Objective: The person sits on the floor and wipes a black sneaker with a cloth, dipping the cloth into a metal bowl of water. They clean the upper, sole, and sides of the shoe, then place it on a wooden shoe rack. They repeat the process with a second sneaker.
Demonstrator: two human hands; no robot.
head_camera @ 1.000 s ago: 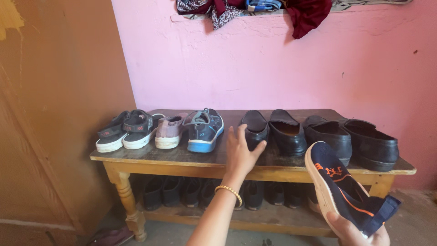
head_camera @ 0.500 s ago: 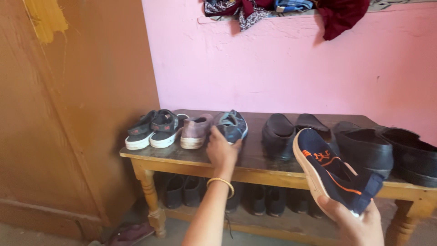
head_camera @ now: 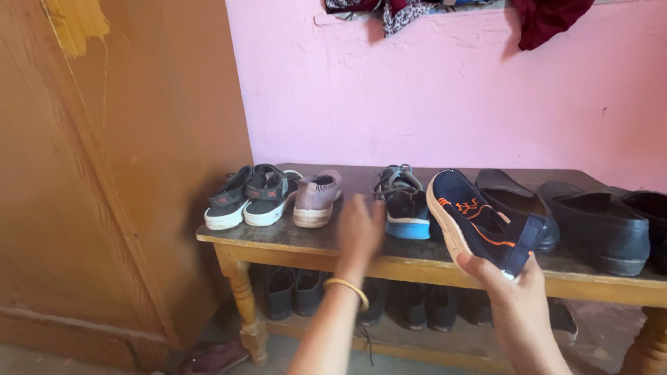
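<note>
Navy with orange trim, that's the slip-on shoe (head_camera: 479, 223) I've got in the right hand (head_camera: 515, 300), fingers wrapped around the heel end from underneath so the toe points up and away toward the wall, white sole edge facing left. It sits in the air just in front of the wooden bench (head_camera: 306, 244), overlapping my view of the black loafers (head_camera: 590, 221) lined up on the right part of the top. The left hand (head_camera: 360, 230) is out over the front edge of the bench, blurry, fingers loosely spread and not gripping anything that I can make out; it's in the gap between the mauve knit shoe (head_camera: 316, 199) and the grey-and-blue sneaker (head_camera: 402, 203), closest to the sneaker. A gold bangle (head_camera: 349, 288) is on that wrist. Further left on the bench top sits a pair of black sandals with white soles (head_camera: 249, 196), right beside the mauve shoe. Underneath, the lower shelf holds a row of dark shoes (head_camera: 292, 292), too shadowy to tell apart. Behind it all is a pink wall (head_camera: 431, 97) with some clothes (head_camera: 542, 15) draped on a ledge up top, and a brown wooden panel (head_camera: 118, 173) on the left.
</note>
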